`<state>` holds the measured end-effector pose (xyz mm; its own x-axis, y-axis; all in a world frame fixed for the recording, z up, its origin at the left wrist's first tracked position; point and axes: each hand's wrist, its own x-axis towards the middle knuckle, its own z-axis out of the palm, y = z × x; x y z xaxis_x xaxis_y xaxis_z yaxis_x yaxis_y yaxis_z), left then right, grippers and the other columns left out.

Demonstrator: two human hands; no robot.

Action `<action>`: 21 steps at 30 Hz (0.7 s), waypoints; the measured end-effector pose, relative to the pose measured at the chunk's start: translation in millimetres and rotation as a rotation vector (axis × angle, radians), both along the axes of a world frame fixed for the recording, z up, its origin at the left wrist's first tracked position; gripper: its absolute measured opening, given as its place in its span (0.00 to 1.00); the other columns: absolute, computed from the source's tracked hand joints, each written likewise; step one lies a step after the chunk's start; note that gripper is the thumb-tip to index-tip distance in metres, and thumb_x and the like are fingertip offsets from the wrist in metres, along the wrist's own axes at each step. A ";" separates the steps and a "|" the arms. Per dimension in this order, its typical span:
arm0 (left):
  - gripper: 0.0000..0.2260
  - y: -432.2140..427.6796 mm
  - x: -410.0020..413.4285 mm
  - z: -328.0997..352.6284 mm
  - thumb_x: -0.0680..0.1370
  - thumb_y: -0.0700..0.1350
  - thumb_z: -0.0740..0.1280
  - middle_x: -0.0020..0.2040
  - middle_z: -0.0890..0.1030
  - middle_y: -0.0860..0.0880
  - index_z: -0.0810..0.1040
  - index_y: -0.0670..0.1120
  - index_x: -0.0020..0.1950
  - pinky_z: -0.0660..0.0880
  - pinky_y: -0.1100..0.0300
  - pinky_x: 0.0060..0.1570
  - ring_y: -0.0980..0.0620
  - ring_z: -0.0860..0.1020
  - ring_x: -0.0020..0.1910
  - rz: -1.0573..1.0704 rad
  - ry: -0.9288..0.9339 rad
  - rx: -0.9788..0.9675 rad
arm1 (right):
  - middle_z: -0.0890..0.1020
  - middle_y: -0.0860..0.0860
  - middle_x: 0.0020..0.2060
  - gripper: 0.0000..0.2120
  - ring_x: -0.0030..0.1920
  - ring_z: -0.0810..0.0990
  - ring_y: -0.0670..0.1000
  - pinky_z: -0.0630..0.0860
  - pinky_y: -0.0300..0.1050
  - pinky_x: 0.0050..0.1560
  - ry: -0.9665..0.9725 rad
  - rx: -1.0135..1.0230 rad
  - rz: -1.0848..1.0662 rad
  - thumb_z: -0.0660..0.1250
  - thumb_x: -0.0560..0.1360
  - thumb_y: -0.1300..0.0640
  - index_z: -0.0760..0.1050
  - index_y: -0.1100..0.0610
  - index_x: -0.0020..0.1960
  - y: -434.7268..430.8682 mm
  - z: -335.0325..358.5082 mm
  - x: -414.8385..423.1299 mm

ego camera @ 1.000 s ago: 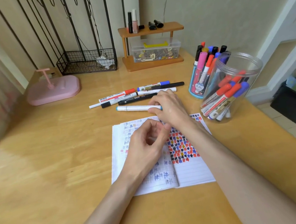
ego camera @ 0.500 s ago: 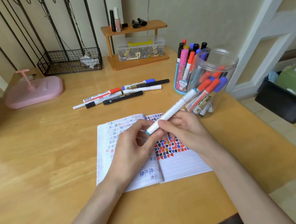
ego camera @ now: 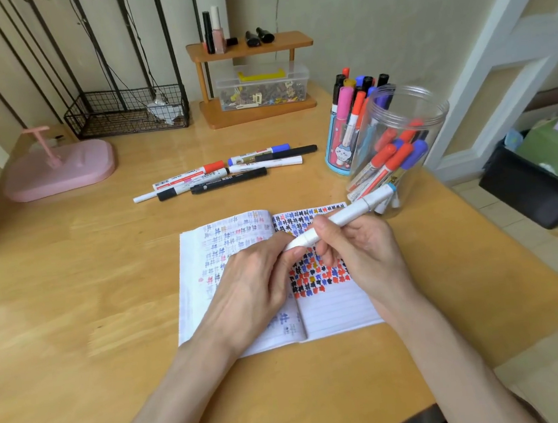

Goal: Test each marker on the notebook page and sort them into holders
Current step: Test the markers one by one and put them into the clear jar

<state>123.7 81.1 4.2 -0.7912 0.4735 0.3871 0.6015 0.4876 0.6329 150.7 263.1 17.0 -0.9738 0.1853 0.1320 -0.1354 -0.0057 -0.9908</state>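
An open notebook (ego camera: 336,312) with rows of coloured marks lies in the middle of the wooden desk. Over its right page my right hand (ego camera: 367,246) grips a white marker (ego camera: 350,216) that slants up to the right. My left hand (ego camera: 255,289) pinches the marker's near end, which its fingers hide. Several loose markers (ego camera: 229,175) lie in a row beyond the notebook. To the right stand a clear plastic jar (ego camera: 404,108) with red and blue markers and a blue cartoon cup (ego camera: 340,156) full of markers.
A pink stand (ego camera: 59,169) sits at the left. At the back are a black wire basket (ego camera: 126,113) and a wooden shelf (ego camera: 250,47) over a clear box of small items. The desk's right edge (ego camera: 501,239) drops to the floor by a dark bin (ego camera: 530,191).
My right hand picked the white marker up from the desk beyond the notebook and brought it over the right page. My left hand now pinches its near end.
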 end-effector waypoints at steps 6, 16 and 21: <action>0.12 4.9 4.0 -0.7 0.87 0.53 0.59 0.34 0.73 0.54 0.75 0.50 0.48 0.69 0.55 0.36 0.52 0.70 0.34 0.035 0.076 -0.005 | 0.79 0.56 0.28 0.17 0.29 0.75 0.51 0.73 0.41 0.32 0.006 -0.044 -0.110 0.71 0.79 0.56 0.79 0.67 0.38 -4.4 -1.0 3.4; 0.13 5.7 5.3 -0.2 0.87 0.53 0.58 0.32 0.71 0.52 0.73 0.49 0.46 0.65 0.58 0.32 0.48 0.69 0.32 0.021 0.053 0.029 | 0.79 0.56 0.29 0.13 0.30 0.76 0.52 0.75 0.43 0.33 0.014 -0.071 -0.118 0.71 0.80 0.59 0.80 0.63 0.38 -4.9 1.4 5.8; 0.13 7.0 5.2 -2.3 0.87 0.53 0.58 0.34 0.73 0.53 0.75 0.49 0.48 0.70 0.52 0.34 0.50 0.71 0.33 0.067 0.120 0.005 | 0.78 0.56 0.27 0.15 0.28 0.75 0.52 0.73 0.42 0.31 0.025 -0.067 -0.163 0.71 0.80 0.59 0.80 0.65 0.37 -8.4 1.0 3.6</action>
